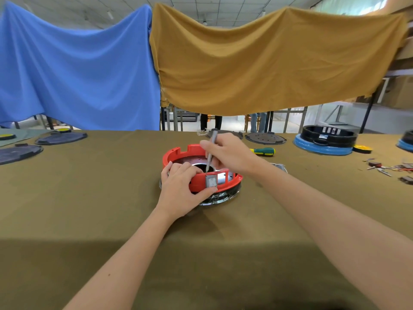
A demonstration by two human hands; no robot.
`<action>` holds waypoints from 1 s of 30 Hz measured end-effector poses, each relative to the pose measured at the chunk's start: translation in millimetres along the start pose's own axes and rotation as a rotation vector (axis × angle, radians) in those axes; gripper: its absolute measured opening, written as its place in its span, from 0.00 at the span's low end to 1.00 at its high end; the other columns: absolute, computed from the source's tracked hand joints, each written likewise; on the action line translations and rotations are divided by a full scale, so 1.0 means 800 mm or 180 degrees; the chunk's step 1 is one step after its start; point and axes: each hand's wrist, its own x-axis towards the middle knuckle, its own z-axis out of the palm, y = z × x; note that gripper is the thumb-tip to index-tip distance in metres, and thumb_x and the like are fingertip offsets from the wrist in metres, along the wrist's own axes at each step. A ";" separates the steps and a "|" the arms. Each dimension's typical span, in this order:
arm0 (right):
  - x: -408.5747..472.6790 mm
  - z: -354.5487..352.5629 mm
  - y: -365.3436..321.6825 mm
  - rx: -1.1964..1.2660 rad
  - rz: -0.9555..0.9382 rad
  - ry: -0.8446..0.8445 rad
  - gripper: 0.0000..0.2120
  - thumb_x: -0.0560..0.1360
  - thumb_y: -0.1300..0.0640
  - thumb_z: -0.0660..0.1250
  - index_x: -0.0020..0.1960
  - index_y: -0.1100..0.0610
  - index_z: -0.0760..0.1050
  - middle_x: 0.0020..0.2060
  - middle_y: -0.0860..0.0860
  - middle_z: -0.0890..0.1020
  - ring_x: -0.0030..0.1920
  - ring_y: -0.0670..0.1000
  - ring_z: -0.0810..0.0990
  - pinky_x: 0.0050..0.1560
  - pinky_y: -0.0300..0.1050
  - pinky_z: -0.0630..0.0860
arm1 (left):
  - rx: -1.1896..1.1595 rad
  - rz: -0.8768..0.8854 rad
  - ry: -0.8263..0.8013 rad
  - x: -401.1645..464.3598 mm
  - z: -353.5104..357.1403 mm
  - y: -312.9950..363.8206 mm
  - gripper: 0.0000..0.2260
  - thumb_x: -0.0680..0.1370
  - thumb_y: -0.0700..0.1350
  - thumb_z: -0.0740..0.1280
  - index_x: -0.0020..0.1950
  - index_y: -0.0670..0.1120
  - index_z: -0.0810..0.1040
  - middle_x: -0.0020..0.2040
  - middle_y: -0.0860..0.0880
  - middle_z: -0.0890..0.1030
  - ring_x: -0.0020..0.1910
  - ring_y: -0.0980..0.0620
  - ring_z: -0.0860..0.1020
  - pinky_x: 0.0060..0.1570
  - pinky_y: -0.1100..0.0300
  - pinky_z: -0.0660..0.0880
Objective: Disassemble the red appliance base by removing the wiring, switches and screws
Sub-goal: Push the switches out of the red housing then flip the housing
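Red appliance base (225, 183): left grip (181, 193) clasps its 1 grey switch (211, 181), right grip (228, 153) holds 1 grey tool (211, 148).

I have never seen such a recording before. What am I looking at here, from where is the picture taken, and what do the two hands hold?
No machine here: a person works with bare hands, filmed by a camera worn on the head, looking forward and down. On the olive-covered table sits a red appliance base. The left hand grips its near wall beside a grey switch. The right hand holds a thin grey tool pointing into the base. A green and yellow screwdriver lies behind it.
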 end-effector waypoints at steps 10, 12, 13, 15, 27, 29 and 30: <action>-0.083 0.052 0.044 0.0218 0.0026 0.1282 0.13 0.76 0.51 0.71 0.43 0.52 0.67 0.34 0.50 0.75 0.34 0.46 0.73 0.37 0.43 0.70 | 0.0239 -0.0078 -0.0064 -0.001 -0.001 0.006 0.20 0.71 0.69 0.64 0.47 0.53 0.76 0.41 0.59 0.73 0.46 0.56 0.70 0.67 0.56 0.57; -0.086 0.074 0.046 0.0147 0.0161 0.1426 0.18 0.71 0.51 0.75 0.44 0.52 0.65 0.35 0.48 0.74 0.34 0.45 0.73 0.36 0.40 0.71 | 0.0288 -0.0141 -0.0006 -0.001 -0.003 0.009 0.16 0.71 0.65 0.64 0.46 0.53 0.75 0.41 0.60 0.74 0.44 0.55 0.71 0.62 0.57 0.60; -0.085 0.082 0.046 0.0141 0.0217 0.1495 0.19 0.70 0.52 0.76 0.45 0.53 0.65 0.36 0.49 0.75 0.35 0.46 0.74 0.38 0.41 0.72 | 0.0302 -0.0176 0.0002 -0.001 -0.004 0.010 0.15 0.70 0.63 0.64 0.47 0.53 0.75 0.41 0.60 0.74 0.44 0.55 0.72 0.60 0.57 0.62; -0.080 0.089 0.045 0.0152 0.0298 0.1588 0.20 0.70 0.54 0.77 0.47 0.54 0.65 0.37 0.50 0.75 0.37 0.49 0.76 0.39 0.46 0.75 | 0.0305 -0.0167 -0.0057 -0.002 -0.006 0.010 0.15 0.68 0.62 0.65 0.49 0.54 0.75 0.43 0.62 0.75 0.44 0.56 0.72 0.57 0.57 0.61; -0.067 0.062 0.063 0.1378 0.0532 0.1218 0.14 0.72 0.62 0.72 0.45 0.58 0.65 0.40 0.55 0.71 0.41 0.52 0.73 0.46 0.58 0.80 | 0.0401 0.0096 -0.0232 -0.003 -0.004 0.008 0.13 0.72 0.51 0.66 0.57 0.55 0.77 0.44 0.64 0.68 0.45 0.57 0.71 0.55 0.57 0.62; -0.074 0.060 0.067 0.1735 0.0472 0.1097 0.14 0.73 0.64 0.72 0.46 0.57 0.65 0.41 0.56 0.69 0.42 0.52 0.74 0.44 0.52 0.83 | 0.0433 0.0091 -0.0215 -0.003 -0.005 0.009 0.13 0.72 0.51 0.66 0.56 0.55 0.77 0.44 0.63 0.67 0.45 0.57 0.71 0.55 0.56 0.62; -0.077 0.059 0.068 0.1800 0.0423 0.1061 0.14 0.73 0.64 0.72 0.46 0.57 0.65 0.41 0.55 0.69 0.41 0.51 0.74 0.42 0.49 0.83 | 0.0446 0.0092 -0.0211 -0.002 -0.004 0.009 0.13 0.73 0.51 0.66 0.57 0.55 0.77 0.44 0.63 0.67 0.45 0.57 0.71 0.55 0.56 0.62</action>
